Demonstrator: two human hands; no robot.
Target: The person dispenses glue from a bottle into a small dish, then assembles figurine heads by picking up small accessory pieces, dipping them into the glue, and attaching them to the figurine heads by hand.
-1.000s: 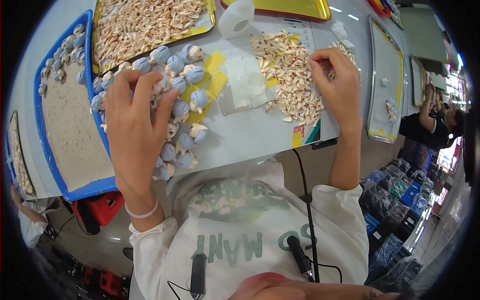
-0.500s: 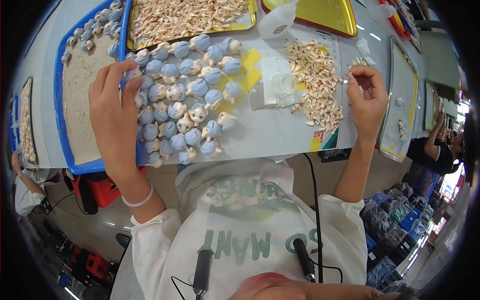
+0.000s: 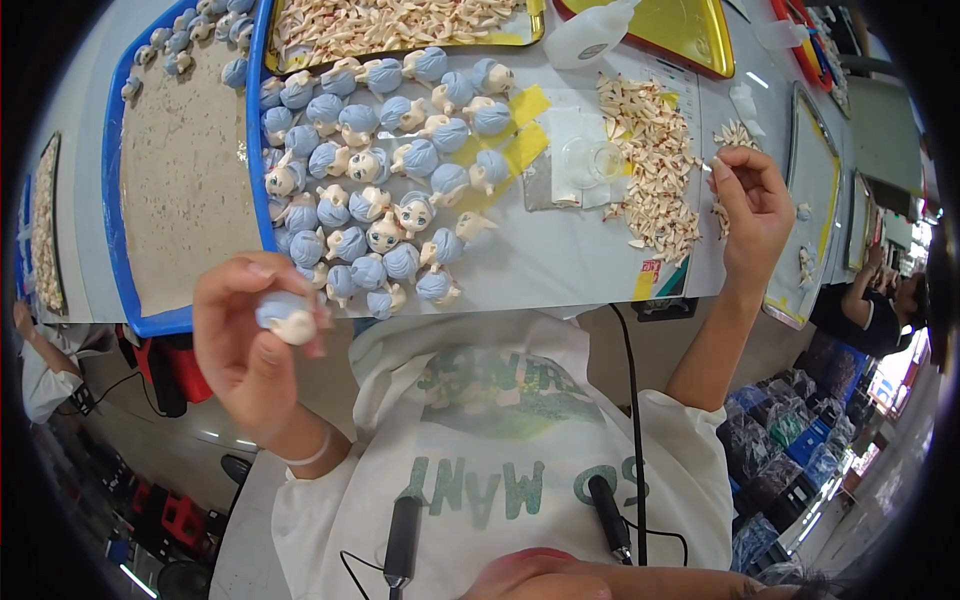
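Bright, even overhead light fills the scene; the pale desk (image 3: 560,260) shows soft, short shadows and the yellow tray (image 3: 690,30) carries a small glare. Fisheye distortion bends edges toward a black rim. The left hand (image 3: 250,350) is slightly blurred

table (image 3: 560,265) | doll heads (image 3: 380,180) | blue tray (image 3: 115,200) | beige parts (image 3: 650,170)

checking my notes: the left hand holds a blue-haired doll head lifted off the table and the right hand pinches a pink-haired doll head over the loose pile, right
Not quite. In the head view the right hand pinches a small beige piece, not a pink-haired doll head, over the pile of beige pieces. The left hand does hold a blue-haired doll head.
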